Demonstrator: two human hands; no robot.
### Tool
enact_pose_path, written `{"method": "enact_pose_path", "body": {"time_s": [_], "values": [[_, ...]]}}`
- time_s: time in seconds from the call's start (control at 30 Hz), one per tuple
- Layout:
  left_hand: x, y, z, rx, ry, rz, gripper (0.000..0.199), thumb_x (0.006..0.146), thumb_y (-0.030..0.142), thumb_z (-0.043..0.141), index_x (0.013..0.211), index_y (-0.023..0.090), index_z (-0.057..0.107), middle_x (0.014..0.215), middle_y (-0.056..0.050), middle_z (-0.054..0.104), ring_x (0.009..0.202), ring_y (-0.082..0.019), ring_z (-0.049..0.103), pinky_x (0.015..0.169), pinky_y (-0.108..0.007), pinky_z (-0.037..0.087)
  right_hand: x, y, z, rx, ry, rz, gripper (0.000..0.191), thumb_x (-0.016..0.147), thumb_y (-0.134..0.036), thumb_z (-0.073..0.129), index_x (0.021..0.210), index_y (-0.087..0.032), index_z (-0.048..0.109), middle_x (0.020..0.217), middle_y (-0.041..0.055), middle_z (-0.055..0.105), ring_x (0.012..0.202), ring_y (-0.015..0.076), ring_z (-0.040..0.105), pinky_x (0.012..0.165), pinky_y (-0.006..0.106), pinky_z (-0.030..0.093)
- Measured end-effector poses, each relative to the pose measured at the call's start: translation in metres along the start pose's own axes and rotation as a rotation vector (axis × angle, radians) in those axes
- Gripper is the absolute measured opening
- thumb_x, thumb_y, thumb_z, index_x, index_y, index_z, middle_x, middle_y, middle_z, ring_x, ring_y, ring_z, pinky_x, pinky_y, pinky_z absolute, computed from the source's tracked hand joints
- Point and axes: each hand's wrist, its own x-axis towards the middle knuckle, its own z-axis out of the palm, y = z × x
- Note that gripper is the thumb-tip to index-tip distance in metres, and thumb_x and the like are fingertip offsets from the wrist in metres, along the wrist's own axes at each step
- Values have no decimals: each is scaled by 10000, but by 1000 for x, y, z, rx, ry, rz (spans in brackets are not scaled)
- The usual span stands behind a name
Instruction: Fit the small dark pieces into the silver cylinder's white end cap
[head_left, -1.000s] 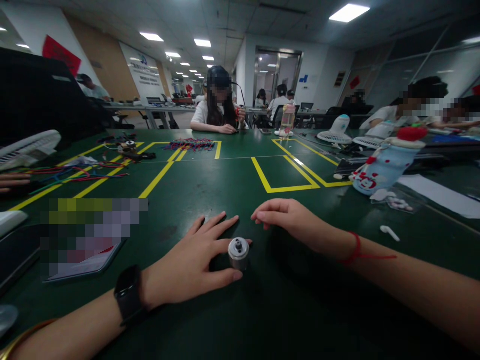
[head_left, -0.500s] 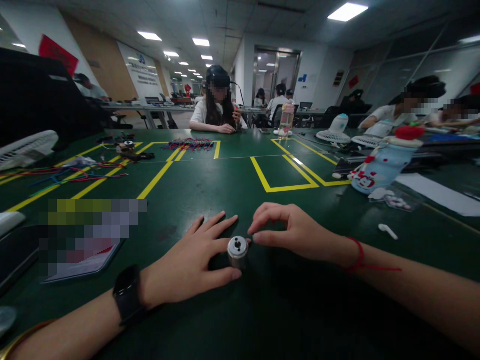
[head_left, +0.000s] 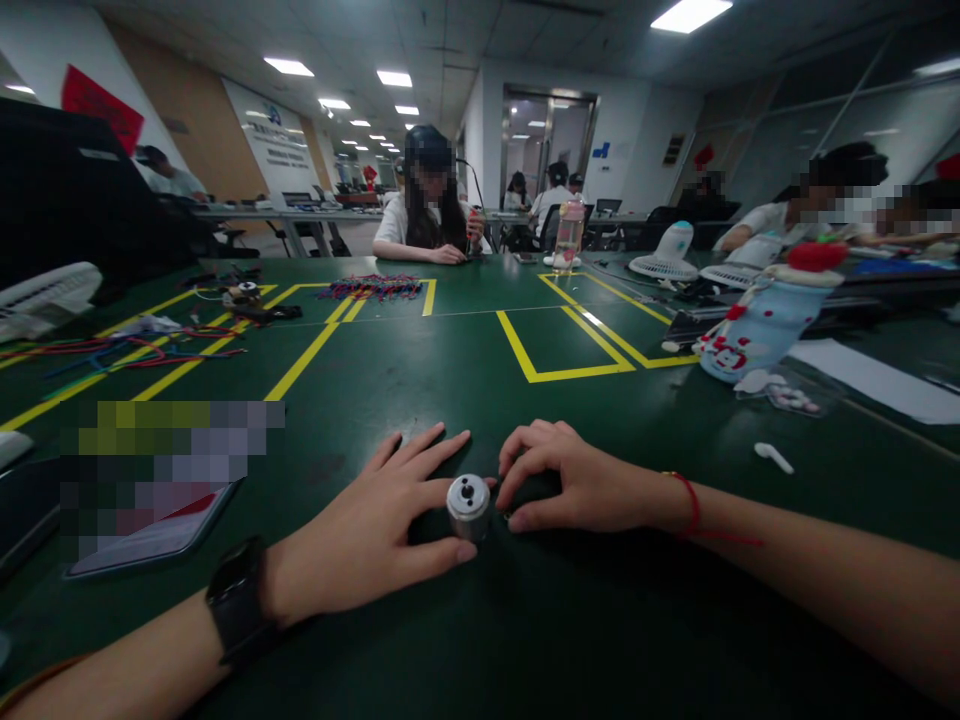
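Note:
A small silver metal cylinder (head_left: 469, 508), motor-like, stands upright on the green table. Its top face has a dark centre hole and two smaller holes. My left hand (head_left: 379, 525) lies with its outer fingers spread on the table; its thumb and index finger hold the cylinder between them, the index finger passing behind it. Just right of the cylinder, my right hand (head_left: 574, 478) is curled, with thumb and index fingertips close together near the tabletop. A tiny yellowish glint shows at those fingertips, too small to make out.
A phone-like flat object (head_left: 161, 530), partly blurred out, lies at left. Loose wires (head_left: 127, 345) and a wire bundle (head_left: 375, 288) lie beyond. At right are a white earbud (head_left: 773, 458), a blue bottle (head_left: 772, 325) and paper (head_left: 874, 380). A person (head_left: 424, 215) sits opposite.
My right hand has lowered slightly, bringing its fingertips down beside the cylinder near the tabletop. My left hand keeps its hold on the cylinder. The whole view has shifted a little.

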Motion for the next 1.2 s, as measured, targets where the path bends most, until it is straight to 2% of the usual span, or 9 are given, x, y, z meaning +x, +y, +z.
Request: {"method": "enact_pose_path", "body": {"time_s": [0.07,0.23,0.37,0.77,0.83,0.9,1.0,1.1,1.2], "values": [[-1,0,0,-1,5,-3,474,904,579,499,1360,466,438,1590,44,121,1445,-361,96,1090,-689,98,1,2,-2,129,80,22,254,769,-398,724,963,-233,721,1076,38,604,980,178,559,871,343,410],[-3,-1,0,-30,39,-9,522,890,594,517,1385,481,399,1585,46,148,1431,-393,133,1082,-697,120,8,26,-13,346,573,205,186,806,-333,660,847,-153,673,856,41,653,780,149,593,727,298,460],[-3,-1,0,-18,44,-6,528,889,593,520,1389,489,385,1583,48,154,1430,-395,139,1076,-704,128,12,54,-20,306,683,346,210,778,-330,669,860,-138,682,802,43,669,719,144,585,695,296,455],[-3,0,0,3,39,-11,532,893,610,494,1397,494,368,1585,60,135,1435,-379,132,1087,-688,138,9,55,-20,252,580,361,242,816,-337,623,907,-121,683,779,40,650,670,129,547,632,277,422],[-3,0,0,9,32,-12,533,894,614,489,1398,494,365,1586,57,132,1436,-377,129,1085,-691,135,7,47,-21,213,463,315,221,789,-328,666,895,-137,701,783,34,651,668,129,536,622,272,412],[-3,0,0,18,24,-13,534,897,613,483,1402,491,358,1587,54,131,1440,-367,122,1086,-691,132,4,34,-20,138,240,184,239,752,-338,718,918,-166,715,848,34,659,724,139,551,656,275,420],[-2,0,0,18,22,-5,513,897,601,493,1386,483,390,1587,58,129,1443,-357,115,1090,-688,127,2,16,-13,-22,-3,-35,320,741,-390,744,1010,-220,709,1027,40,634,929,171,567,824,315,416],[-1,-1,1,-9,30,4,477,895,584,511,1353,468,448,1584,61,143,1441,-360,123,1093,-689,113,3,7,-2,-101,4,-107,229,776,-384,722,956,-243,726,1048,33,594,989,175,549,903,349,384],[-1,-3,3,-22,32,4,428,894,582,512,1305,462,504,1583,65,145,1443,-361,115,1089,-696,105,6,1,5,-9,100,-133,150,829,-317,675,911,-197,711,992,40,571,920,147,555,837,307,431]]}}
